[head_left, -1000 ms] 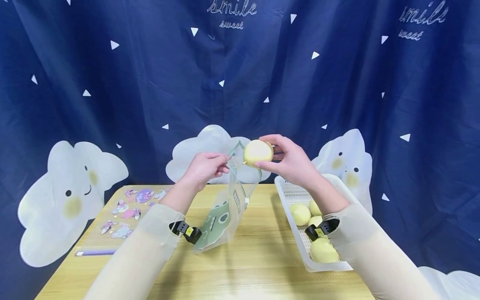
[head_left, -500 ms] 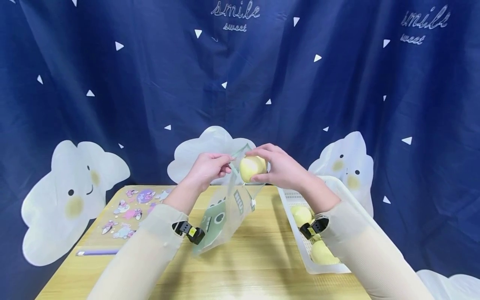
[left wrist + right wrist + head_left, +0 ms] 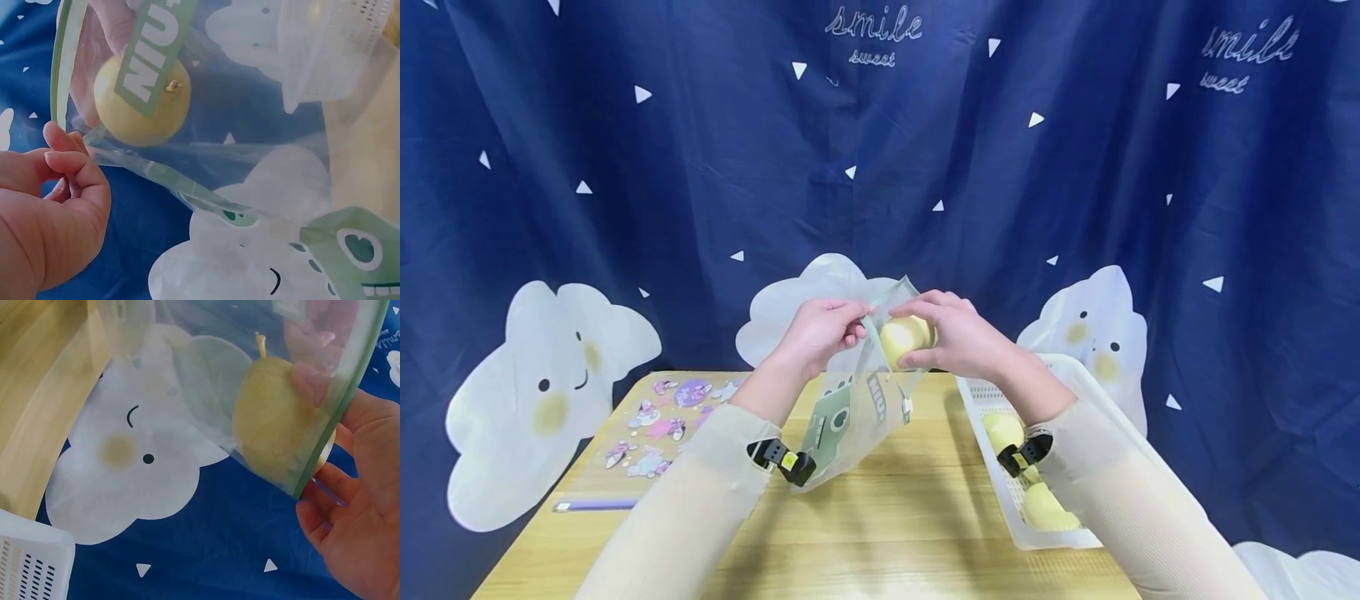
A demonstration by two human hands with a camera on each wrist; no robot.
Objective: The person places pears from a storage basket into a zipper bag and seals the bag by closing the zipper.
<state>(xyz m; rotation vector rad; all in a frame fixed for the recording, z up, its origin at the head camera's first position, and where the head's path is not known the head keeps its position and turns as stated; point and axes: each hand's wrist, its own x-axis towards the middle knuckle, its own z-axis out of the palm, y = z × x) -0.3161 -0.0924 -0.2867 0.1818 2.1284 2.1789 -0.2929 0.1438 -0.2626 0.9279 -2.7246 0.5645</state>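
My left hand [image 3: 827,333] pinches the rim of a clear zip bag [image 3: 868,417] with a green print, holding it up over the table. My right hand [image 3: 955,337] grips a yellow pear [image 3: 901,340] at the bag's mouth. In the left wrist view the pear [image 3: 140,103] shows through the clear plastic, behind the green lettered label. The right wrist view has the pear [image 3: 275,422] stem end inward behind the film, with the bag's green-edged rim crossing it and the right thumb inside that rim.
At the right of the wooden table [image 3: 880,542] stands a white perforated basket [image 3: 1022,533] with several pears [image 3: 1047,508]. A clear zip bag with purple and pink prints [image 3: 647,433] lies flat at the left. A blue curtain [image 3: 880,167] hangs behind.
My right hand has brought the pear left and down, from beside the bag into its mouth. My left hand has kept its pinch on the rim, and the bag has shifted slightly.
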